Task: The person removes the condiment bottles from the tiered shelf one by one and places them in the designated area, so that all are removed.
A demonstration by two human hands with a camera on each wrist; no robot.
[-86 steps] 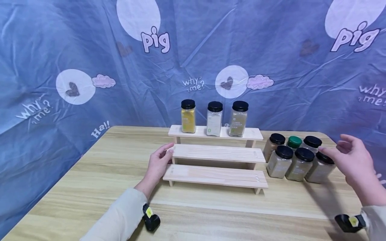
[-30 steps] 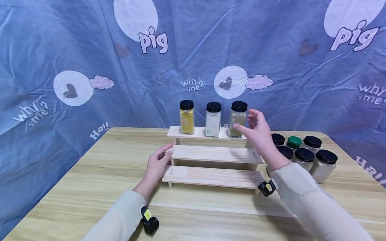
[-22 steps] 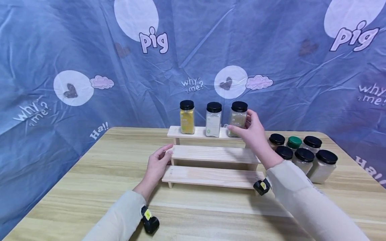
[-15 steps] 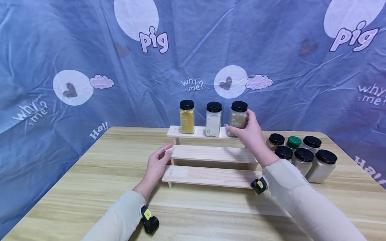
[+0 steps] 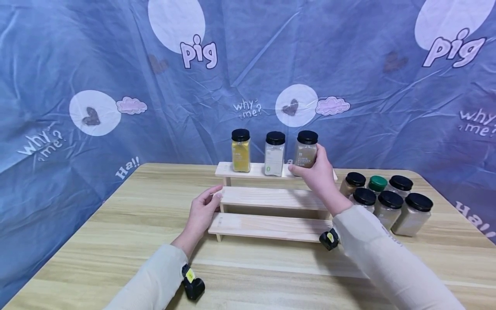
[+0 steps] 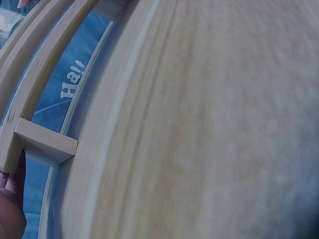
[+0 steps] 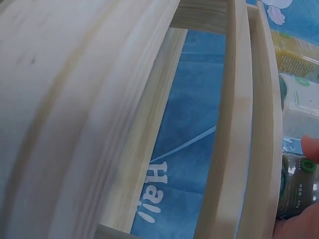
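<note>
A three-tier wooden rack (image 5: 267, 197) stands on the table. My left hand (image 5: 201, 211) holds its left end at the middle shelf; in the left wrist view only part of that hand (image 6: 11, 214) shows. On the top shelf, my right hand (image 5: 320, 174) grips a cumin powder jar (image 5: 306, 151) with a black lid, thumb in front and fingers on its right side. The jar is upright, its base partly behind the thumb. Left of it stand a white-labelled jar (image 5: 274, 155) and a jar of yellow spice (image 5: 241, 151), both black-lidded.
Several spice jars stand grouped on the table right of the rack, one with a green lid (image 5: 377, 183) and a front-right one (image 5: 412, 215) with a black lid. A blue printed cloth (image 5: 193, 112) hangs behind the wooden table (image 5: 248, 275).
My right hand has come left from the grouped jars to the cumin powder jar, and its fingers have closed round it. The left hand has stayed on the rack.
</note>
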